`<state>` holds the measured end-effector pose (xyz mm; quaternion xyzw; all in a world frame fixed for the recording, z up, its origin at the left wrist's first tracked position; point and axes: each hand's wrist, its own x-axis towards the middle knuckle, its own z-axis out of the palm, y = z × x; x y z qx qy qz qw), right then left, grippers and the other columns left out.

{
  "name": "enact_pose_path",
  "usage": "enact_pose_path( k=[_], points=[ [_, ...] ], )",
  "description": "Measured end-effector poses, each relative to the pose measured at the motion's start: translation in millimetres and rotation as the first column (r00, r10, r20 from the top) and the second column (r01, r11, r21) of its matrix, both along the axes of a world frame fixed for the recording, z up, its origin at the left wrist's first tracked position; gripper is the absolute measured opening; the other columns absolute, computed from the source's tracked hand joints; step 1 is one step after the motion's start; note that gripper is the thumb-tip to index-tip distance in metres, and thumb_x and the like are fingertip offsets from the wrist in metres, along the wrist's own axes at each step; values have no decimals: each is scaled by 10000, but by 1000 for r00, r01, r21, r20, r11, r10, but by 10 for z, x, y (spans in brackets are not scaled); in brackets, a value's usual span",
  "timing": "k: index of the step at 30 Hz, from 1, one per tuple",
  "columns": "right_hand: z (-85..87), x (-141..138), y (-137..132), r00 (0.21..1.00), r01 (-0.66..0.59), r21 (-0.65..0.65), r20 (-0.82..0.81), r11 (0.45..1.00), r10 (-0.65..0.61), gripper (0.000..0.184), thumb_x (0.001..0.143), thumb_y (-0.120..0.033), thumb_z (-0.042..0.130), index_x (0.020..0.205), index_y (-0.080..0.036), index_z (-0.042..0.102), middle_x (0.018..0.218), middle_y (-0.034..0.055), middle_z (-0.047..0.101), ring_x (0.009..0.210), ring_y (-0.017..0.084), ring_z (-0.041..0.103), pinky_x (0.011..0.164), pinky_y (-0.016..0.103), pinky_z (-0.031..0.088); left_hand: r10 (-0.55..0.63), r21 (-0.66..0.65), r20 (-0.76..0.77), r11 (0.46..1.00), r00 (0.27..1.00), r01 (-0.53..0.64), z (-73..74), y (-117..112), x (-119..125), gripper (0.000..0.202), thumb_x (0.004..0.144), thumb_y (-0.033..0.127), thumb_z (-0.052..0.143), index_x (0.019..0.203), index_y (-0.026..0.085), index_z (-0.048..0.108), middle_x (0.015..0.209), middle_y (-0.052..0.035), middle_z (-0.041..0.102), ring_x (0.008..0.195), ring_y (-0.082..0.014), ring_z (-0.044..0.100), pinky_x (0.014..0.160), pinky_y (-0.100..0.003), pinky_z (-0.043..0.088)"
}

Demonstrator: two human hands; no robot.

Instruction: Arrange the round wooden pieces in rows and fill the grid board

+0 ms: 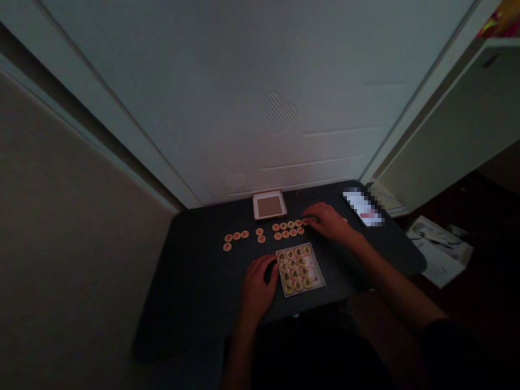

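A shallow square box [320, 276] on the dark table holds rows of round xiangqi pieces with black characters, leaving a gap along its right side. My left hand [259, 287] is curled at the box's left edge, with thumb and fingertips meeting there. Beyond the box, xiangqi pieces with red characters [291, 225] lie face up in two short rows. At the right end of these rows, my right hand [328, 221] reaches down with bent fingers closed at a red-character piece [306, 221], partly hiding it. More red-character pieces [236, 236] lie farther left in small groups.
A box lid [270, 206] with a brown middle lies at the table's back edge, by the pale door [227, 97] with heart patterns. A lit phone [363, 207] rests at the back right. Beyond the table's right side stands a white open box [441, 249].
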<state>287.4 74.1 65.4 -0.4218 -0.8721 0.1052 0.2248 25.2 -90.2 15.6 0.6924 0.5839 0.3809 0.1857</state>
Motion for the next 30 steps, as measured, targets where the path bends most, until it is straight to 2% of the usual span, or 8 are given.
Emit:
enact_pose_path(
  k=[6, 10, 17, 24, 27, 30],
  points=[
    [-71, -289, 105, 962, -229, -63, 141, 971, 235, 227, 955, -202, 574, 1082, -242, 758, 1116, 41, 753, 1094, 227, 645, 981, 388, 475, 4, -24, 15, 1000, 1000, -4, 1, -12, 13, 214, 976, 274, 550, 1155, 255, 666, 1168, -48, 705, 1110, -223, 640, 1009, -442, 512],
    [-157, -340, 174, 952, -255, -46, 164, 966, 259, 233, 962, -238, 574, 1106, -245, 756, 1123, 42, 754, 1087, 229, 649, 975, 389, 469, 7, -25, 31, 1000, 999, -7, 18, -21, 17, 211, 975, 265, 553, 1147, 255, 673, 1163, -46, 708, 1111, -217, 640, 1010, -431, 513],
    [-139, -364, 287, 955, -167, -78, 236, 983, 181, 258, 961, -283, 577, 1156, -255, 743, 1149, 41, 753, 1082, 231, 654, 963, 357, 472, 0, -15, 35, 1000, 999, 0, 37, -23, 9, 209, 971, 266, 551, 1136, 255, 678, 1154, -54, 711, 1099, -225, 653, 998, -439, 524],
    [-35, -368, 401, 958, 63, -75, 283, 995, -39, 235, 951, -336, 594, 1068, -229, 767, 1070, 77, 767, 1009, 255, 672, 904, 346, 479, -1, -15, 46, 1000, 999, 1, 32, -28, 7, 208, 976, 279, 546, 1138, 257, 675, 1157, -57, 707, 1115, -232, 642, 1026, -464, 505],
    [-32, -398, 452, 956, 92, -73, 284, 993, -68, 228, 916, -375, 644, 1032, -220, 764, 1014, 86, 767, 956, 258, 678, 862, 338, 480, -5, -17, 53, 1000, 999, 6, 32, -27, 8, 204, 978, 279, 544, 1132, 258, 677, 1163, -55, 704, 1116, -226, 641, 1026, -456, 506],
    [-41, -453, 497, 958, 103, -79, 277, 992, -77, 188, 875, -343, 689, 984, -205, 755, 965, 81, 767, 904, 248, 682, 816, 317, 479, -2, -29, 48, 1000, 999, 3, 40, -25, 11, 205, 979, 277, 543, 1132, 261, 679, 1162, -51, 705, 1112, -220, 643, 1021, -447, 511]
  ],
)
